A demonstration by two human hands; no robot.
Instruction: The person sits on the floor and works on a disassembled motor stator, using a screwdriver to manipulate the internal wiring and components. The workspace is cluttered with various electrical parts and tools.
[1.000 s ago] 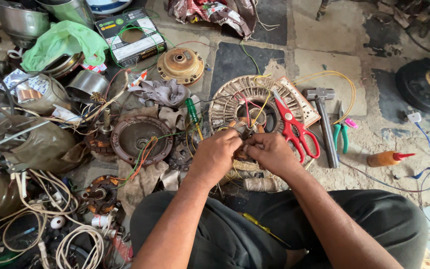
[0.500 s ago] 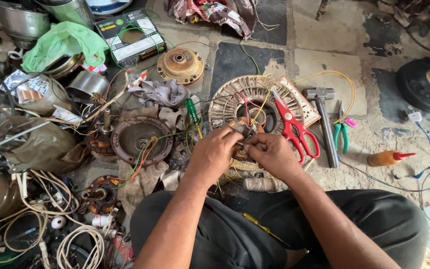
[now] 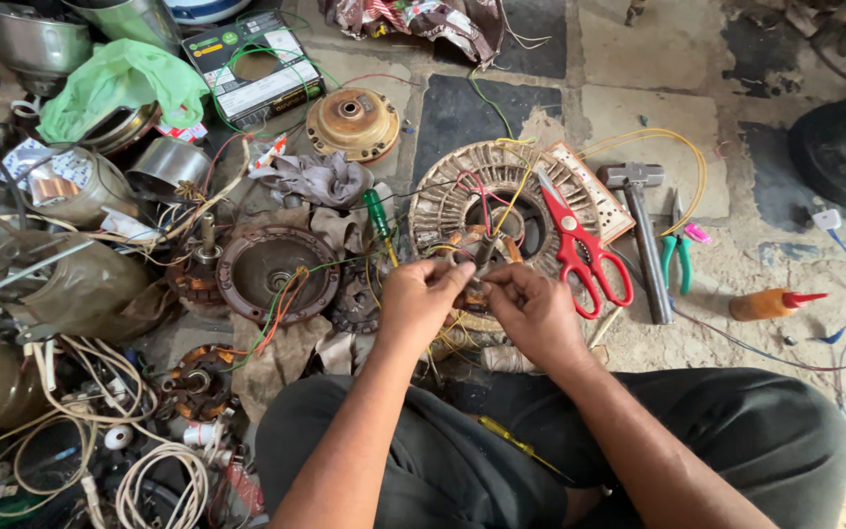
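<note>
My left hand (image 3: 421, 299) and my right hand (image 3: 531, 309) meet over the near edge of a round fan stator (image 3: 501, 211) with copper windings and red, yellow and green leads. Both hands pinch thin wire ends (image 3: 477, 264) coming off the stator; the fingertips almost touch. Red-handled scissors (image 3: 580, 250) lie across the stator's right side, just past my right hand. A green-handled screwdriver (image 3: 380, 220) lies left of the stator, near my left hand.
A hammer (image 3: 643, 245), green pliers (image 3: 678, 255) and an orange squeeze bottle (image 3: 771, 304) lie to the right. A rusty motor cover (image 3: 276, 269), a brass-coloured rotor (image 3: 352, 122), a grey rag (image 3: 315, 176), coils of cable (image 3: 149, 480) and metal pots crowd the left.
Both hands stay over the stator's near edge; the fingers have shifted slightly on the wire ends, with the right hand drawn a little toward me.
</note>
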